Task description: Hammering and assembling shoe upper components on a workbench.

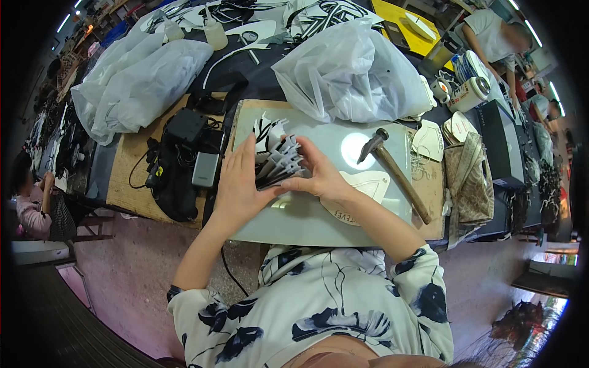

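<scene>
Left hand (pixel 236 184) and right hand (pixel 319 178) fingers clamped fanned stack of grey-white flat cut pieces (pixel 279 161) between them; judged: edges best squared evenly before release.

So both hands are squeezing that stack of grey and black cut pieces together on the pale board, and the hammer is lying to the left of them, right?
Not quite. In the head view the hammer lies to the right of the hands, not the left. The rest holds: the left hand and the right hand press the stack of cut pieces between them over the pale board.
</scene>
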Available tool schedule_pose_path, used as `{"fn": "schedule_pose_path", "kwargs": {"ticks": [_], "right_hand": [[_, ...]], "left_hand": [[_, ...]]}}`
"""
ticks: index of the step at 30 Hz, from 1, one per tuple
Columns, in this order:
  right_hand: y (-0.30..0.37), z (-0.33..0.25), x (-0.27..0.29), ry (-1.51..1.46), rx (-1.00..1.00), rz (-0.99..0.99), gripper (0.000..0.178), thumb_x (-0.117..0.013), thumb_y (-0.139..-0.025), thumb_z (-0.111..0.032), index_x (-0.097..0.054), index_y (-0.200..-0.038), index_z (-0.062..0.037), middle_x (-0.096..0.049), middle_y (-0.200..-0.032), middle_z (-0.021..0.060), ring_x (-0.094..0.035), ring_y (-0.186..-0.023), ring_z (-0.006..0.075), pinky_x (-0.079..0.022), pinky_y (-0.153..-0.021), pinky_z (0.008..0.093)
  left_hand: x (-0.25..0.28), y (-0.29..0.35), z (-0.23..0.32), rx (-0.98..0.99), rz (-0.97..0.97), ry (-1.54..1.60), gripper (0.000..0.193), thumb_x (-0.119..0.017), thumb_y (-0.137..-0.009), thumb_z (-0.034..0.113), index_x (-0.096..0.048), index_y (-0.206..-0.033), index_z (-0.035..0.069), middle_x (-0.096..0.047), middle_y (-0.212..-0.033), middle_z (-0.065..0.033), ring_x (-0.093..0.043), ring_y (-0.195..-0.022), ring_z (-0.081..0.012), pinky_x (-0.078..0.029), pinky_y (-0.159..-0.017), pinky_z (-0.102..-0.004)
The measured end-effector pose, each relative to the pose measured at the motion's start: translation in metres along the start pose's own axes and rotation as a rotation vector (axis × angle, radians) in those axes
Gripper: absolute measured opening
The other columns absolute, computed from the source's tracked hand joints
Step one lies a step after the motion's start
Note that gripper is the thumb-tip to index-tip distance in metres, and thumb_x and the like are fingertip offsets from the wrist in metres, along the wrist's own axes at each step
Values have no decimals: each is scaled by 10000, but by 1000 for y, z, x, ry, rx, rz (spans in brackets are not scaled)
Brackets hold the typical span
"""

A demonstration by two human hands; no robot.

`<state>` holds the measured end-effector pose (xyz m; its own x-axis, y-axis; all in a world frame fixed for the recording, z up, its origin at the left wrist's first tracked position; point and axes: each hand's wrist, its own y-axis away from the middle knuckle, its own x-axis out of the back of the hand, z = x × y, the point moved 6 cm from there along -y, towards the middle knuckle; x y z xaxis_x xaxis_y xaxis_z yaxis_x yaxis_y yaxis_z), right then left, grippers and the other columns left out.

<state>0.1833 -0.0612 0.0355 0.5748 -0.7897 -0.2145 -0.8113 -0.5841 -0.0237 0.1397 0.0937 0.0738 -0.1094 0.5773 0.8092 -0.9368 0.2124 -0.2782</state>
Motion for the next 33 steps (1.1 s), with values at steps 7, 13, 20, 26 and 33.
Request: {"fn": "schedule_pose_path", "kwargs": {"ticks": [7, 13, 20, 26, 33], "right_hand": [[2, -1, -14, 67, -44, -112, 849, -828, -759, -52, -359, -1464, -101, -574, -1237, 75, -533, -1186, 172, -432, -1012, 324], [-1, 6, -3, 1, -19, -79, 845, -826, -742, -6, -362, -1444, -76, -548, -1282, 79, -537, -1186, 168, -454, -994, 306], [-12, 28, -10, -41, 120, -23, 501, -777, -794, -45, -540, -1235, -63, -619, -1103, 16, -572, -1021, 102, -491, -916, 290], [0, 10, -8, 63, 169, 2, 585, -787, -736, -17, -513, -1251, -60, -607, -1083, 51, -580, -1004, 134, -482, -892, 292], [-3, 20, -7, 154, 128, -27, 786, -833, -744, -85, -397, -1399, -72, -528, -1267, 86, -485, -1202, 173, -399, -1038, 318]], "left_hand": [[-2, 0, 12, -6, -11, 54, 1024, -842, -695, 314, -286, -1485, -24, -424, -1448, -229, -413, -1341, -395, -296, -1118, -516], [1, 3, 2, -17, -11, -245, 923, -819, -689, 348, -397, -1432, -1, -425, -1466, -201, -332, -1405, -393, -228, -1144, -568], [15, 9, 17, -34, 127, -191, 759, -830, -674, 305, -544, -1300, -16, -623, -1189, -187, -587, -1079, -379, -424, -959, -481], [19, 2, 6, -103, 116, 118, 241, -672, -852, 36, -643, -1091, 25, -658, -885, -151, -627, -838, -313, -481, -726, -382], [18, -10, 19, -55, 169, 169, 85, -525, -968, 45, -571, -1033, 16, -619, -874, -172, -634, -758, -310, -493, -695, -354]]}}
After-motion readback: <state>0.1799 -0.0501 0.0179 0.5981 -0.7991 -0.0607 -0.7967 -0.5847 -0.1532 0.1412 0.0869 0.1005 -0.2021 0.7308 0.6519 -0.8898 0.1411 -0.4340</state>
